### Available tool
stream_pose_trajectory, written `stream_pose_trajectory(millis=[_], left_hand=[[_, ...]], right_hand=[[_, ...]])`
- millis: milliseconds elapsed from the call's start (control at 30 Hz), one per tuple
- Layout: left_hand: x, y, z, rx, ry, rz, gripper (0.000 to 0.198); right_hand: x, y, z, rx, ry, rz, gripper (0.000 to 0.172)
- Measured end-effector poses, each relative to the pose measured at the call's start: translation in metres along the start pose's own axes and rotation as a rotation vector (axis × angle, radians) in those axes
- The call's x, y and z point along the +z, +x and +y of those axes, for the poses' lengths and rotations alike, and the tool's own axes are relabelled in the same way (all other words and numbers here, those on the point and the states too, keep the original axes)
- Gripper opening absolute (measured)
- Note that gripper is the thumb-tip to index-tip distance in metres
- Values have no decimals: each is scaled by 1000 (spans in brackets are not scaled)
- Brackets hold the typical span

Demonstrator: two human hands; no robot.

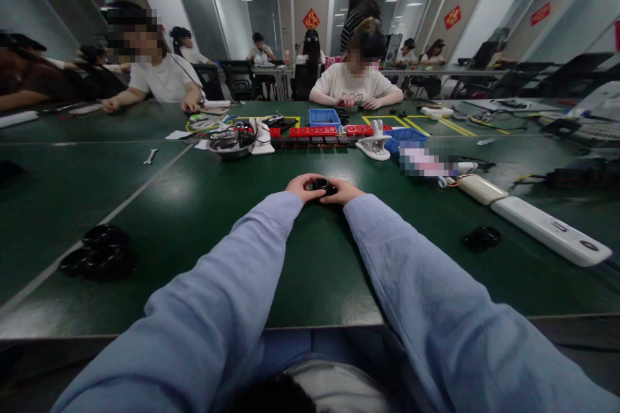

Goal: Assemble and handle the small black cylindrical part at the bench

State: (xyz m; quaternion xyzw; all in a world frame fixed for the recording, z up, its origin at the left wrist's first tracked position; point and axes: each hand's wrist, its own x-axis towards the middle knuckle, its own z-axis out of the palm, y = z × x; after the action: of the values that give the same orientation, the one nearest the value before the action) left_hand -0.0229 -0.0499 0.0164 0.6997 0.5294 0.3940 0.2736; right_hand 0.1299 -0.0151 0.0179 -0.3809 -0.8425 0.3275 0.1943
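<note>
The left hand (303, 188) and the right hand (343, 191), both bare below light blue sleeves, grasp between them a small, glossy black round part with an open top (320, 184); it sits above the middle of the broad, dark green, smooth-topped table (329, 271), though whether it touches the surface I cannot tell. Well to the left lies a clustered pile of glossy black rounded parts (99, 253), and well to the right, a lone black rounded piece with a ring-shaped opening (483, 239), near a long white plastic bar (552, 230). Beyond the hands stand a row of red sockets (312, 131), a white plastic clip-like stand (374, 143) and a rectangular blue plastic bin (324, 119)
</note>
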Motion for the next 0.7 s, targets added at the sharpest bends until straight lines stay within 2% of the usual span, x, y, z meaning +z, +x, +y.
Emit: stream_pose_trajectory(millis=[67,333,567,700], left_hand=[[-3,-2,-1,19,-59,-55,47],[-3,-2,-2,20,-111,-76,49],[-4,-1,-3,43,-63,-68,49],[-2,-1,-1,-19,0,-18,51]], right_hand=[[-7,-2,4,-23,91,-91,44],[-8,-2,2,-18,145,-130,41],[-7,-2,3,2,129,-87,37],[-7,-3,1,31,88,-61,41]])
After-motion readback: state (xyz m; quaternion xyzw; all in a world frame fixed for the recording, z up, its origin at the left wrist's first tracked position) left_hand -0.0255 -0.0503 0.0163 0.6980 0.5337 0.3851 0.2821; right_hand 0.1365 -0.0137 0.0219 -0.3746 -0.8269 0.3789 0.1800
